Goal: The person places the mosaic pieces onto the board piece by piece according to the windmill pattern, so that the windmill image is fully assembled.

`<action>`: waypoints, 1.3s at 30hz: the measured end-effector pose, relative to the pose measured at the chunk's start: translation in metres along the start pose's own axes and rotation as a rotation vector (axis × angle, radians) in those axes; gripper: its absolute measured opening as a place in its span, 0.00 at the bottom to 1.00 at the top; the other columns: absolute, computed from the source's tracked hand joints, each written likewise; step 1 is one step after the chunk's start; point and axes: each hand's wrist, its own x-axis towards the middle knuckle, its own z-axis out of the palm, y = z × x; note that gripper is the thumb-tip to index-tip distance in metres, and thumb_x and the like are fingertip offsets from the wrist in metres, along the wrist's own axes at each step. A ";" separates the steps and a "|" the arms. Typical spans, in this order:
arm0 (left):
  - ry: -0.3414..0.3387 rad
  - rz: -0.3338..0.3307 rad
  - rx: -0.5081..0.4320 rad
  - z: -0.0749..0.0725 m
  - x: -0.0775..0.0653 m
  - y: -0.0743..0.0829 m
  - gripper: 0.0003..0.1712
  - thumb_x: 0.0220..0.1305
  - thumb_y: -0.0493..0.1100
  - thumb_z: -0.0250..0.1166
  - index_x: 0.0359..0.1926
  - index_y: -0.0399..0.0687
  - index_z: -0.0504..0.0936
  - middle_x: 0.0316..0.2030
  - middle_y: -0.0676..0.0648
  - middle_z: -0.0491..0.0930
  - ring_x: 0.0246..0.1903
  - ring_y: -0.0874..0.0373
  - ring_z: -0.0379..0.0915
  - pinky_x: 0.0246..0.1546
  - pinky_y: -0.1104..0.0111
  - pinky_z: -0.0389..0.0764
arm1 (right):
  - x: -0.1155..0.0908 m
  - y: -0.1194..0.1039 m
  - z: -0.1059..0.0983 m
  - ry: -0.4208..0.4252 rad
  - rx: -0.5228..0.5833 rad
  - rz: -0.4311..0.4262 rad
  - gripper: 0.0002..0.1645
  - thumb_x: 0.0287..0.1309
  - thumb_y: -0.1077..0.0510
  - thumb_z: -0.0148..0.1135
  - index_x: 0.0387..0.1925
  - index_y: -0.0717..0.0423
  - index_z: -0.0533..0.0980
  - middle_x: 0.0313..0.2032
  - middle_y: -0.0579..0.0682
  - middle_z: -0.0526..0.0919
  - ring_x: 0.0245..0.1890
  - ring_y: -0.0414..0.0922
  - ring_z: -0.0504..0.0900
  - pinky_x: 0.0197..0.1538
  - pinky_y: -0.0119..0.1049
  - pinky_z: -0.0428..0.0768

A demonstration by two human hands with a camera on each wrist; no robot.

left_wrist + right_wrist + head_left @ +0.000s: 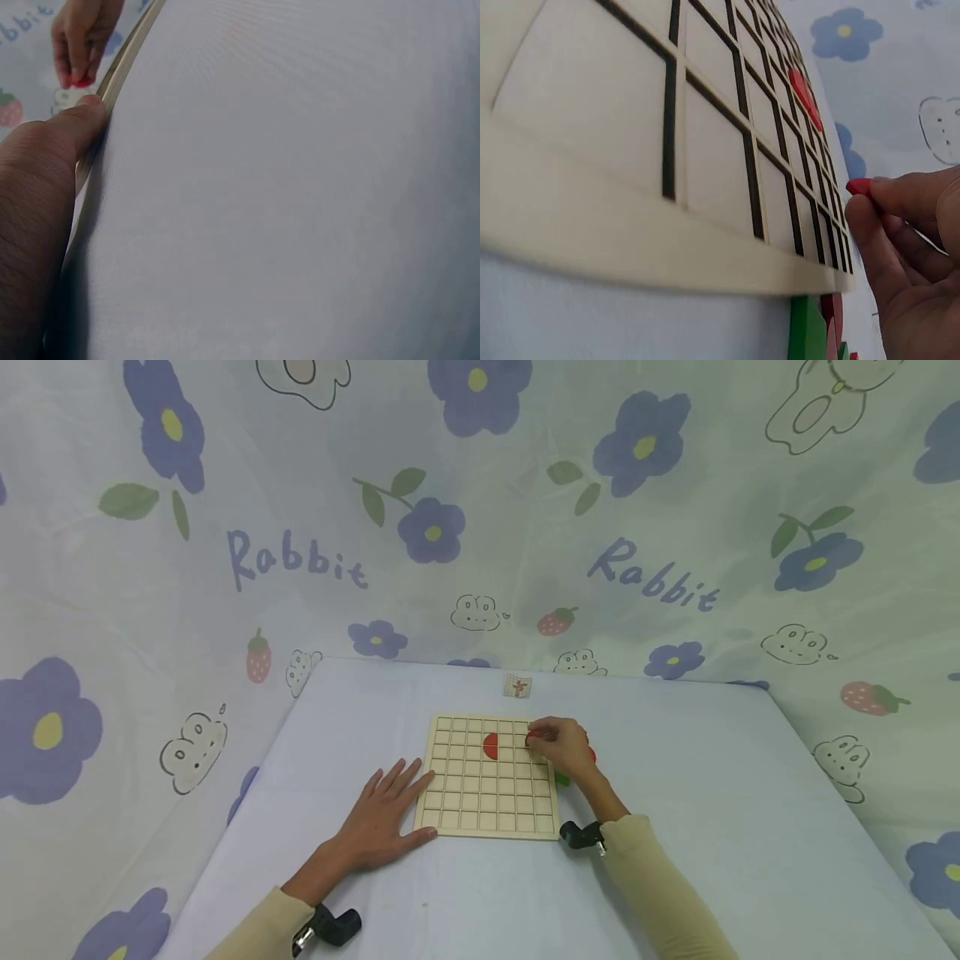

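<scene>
Red piece [861, 186] in its fingertips, the right hand [564, 747] pinches at the far right part of the wooden grid board [478, 800]; whether the piece touches the board is hard to tell. A red half-circle [491, 746] sits in the grid. The left hand [378, 821] lies spread, touching the board's left edge. Green [806, 330] and red pieces [832, 309] lie just beside its right edge on the table [720, 827].

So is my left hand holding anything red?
No, the left hand lies spread at the grid board; the right hand pinches a red piece.
</scene>
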 end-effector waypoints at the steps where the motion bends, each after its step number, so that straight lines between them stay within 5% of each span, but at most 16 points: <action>1: -0.003 -0.001 0.003 0.000 0.000 0.000 0.50 0.61 0.75 0.55 0.75 0.53 0.60 0.75 0.45 0.52 0.74 0.44 0.43 0.69 0.44 0.47 | 0.000 -0.001 0.002 -0.011 0.012 -0.006 0.11 0.54 0.66 0.70 0.41 0.63 0.84 0.34 0.50 0.86 0.34 0.47 0.85 0.34 0.39 0.84; 18: -0.028 -0.016 -0.020 -0.004 0.001 0.003 0.50 0.61 0.74 0.55 0.76 0.54 0.59 0.76 0.45 0.51 0.74 0.45 0.41 0.70 0.45 0.45 | 0.002 -0.013 0.026 -0.135 0.039 -0.016 0.10 0.57 0.65 0.67 0.42 0.59 0.85 0.33 0.47 0.85 0.34 0.44 0.84 0.37 0.38 0.83; 39: -0.004 -0.005 -0.004 0.000 0.000 0.001 0.50 0.61 0.76 0.53 0.76 0.53 0.59 0.75 0.45 0.51 0.74 0.44 0.42 0.70 0.45 0.46 | 0.001 -0.008 0.028 -0.171 -0.227 -0.065 0.02 0.57 0.59 0.70 0.33 0.50 0.87 0.32 0.40 0.83 0.31 0.40 0.77 0.35 0.35 0.79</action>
